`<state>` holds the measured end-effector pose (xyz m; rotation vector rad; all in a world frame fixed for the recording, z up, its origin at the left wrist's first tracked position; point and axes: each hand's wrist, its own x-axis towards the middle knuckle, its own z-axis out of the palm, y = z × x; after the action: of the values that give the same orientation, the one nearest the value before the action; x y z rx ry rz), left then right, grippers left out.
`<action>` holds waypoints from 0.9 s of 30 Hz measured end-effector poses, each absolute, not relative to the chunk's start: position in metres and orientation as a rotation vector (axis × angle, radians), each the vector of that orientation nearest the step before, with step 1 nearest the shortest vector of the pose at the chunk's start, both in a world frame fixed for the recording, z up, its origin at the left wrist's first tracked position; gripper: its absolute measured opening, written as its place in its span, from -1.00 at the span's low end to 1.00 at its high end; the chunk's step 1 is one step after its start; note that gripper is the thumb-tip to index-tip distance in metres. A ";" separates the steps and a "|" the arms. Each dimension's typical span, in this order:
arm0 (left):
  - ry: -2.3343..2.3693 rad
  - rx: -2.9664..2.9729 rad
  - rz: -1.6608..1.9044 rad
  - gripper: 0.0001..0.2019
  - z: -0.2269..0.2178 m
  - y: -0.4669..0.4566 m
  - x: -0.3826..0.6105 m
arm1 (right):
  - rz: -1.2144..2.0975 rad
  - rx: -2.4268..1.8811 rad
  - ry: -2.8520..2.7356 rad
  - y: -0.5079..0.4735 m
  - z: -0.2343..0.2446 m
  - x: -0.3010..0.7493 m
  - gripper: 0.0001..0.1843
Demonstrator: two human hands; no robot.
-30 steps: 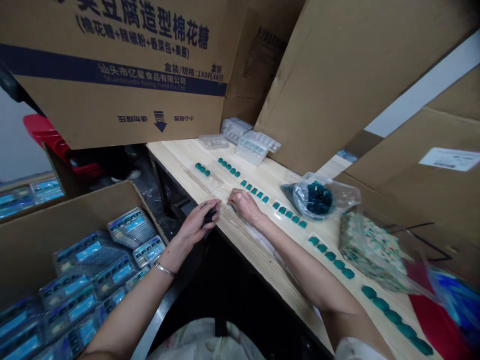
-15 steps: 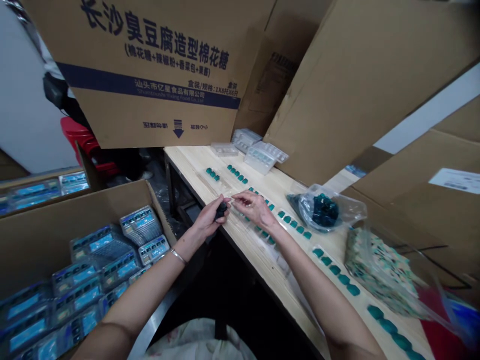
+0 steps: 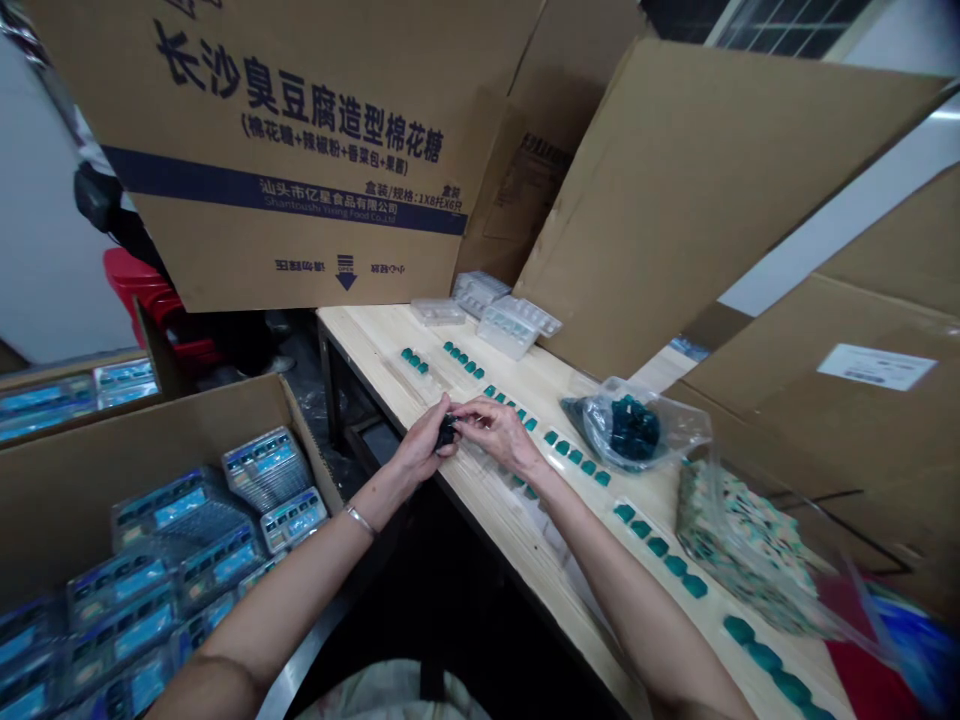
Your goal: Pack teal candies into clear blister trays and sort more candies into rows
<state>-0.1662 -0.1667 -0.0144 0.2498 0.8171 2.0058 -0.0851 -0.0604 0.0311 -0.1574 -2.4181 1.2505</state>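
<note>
A pale wooden tabletop (image 3: 382,345) runs away from the person, with its long edge on the near side and visible grain across the boards. Along its far half, teal blocks (image 3: 510,405) lie in 6 short, evenly spaced rows, set end to end in a long diagonal line. At the far end sit clear plastic trays (image 3: 472,294), a few stacked, one lying flat just beside them, and another (image 3: 510,330) holding small teal-and-white contents. Near the middle, a clear plastic bag (image 3: 626,428) slumps on the wood, packed with dark teal blocks. Beyond it rests a wrapped stack of patterned cream-and-teal packaging (image 3: 742,550).
</note>
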 end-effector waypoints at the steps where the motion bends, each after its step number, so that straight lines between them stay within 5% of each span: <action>1: 0.810 0.273 2.006 -0.65 -0.014 -0.166 -0.165 | 1.228 -0.165 -2.411 -0.060 0.030 -0.085 -0.83; 8: 0.728 0.317 2.000 -0.71 -0.010 -0.158 -0.163 | 1.611 -0.389 -2.214 -0.052 0.023 -0.082 -0.77; 15: 0.862 0.212 2.124 -0.67 -0.015 -0.142 -0.161 | 1.111 -0.411 -2.234 -0.054 0.023 -0.076 -0.82; 22: 1.146 0.374 2.065 -0.56 -0.026 -0.151 -0.166 | 1.249 -0.408 -2.207 -0.032 0.040 -0.065 -0.79; 27: 1.316 0.577 2.007 -0.54 -0.011 -0.148 -0.156 | 1.011 -0.117 -2.393 -0.051 0.026 -0.066 -0.83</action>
<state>-0.1562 -0.1479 -0.0114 0.5771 1.3155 2.0074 -0.0655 -0.0511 0.0260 -0.1168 -2.3926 1.0108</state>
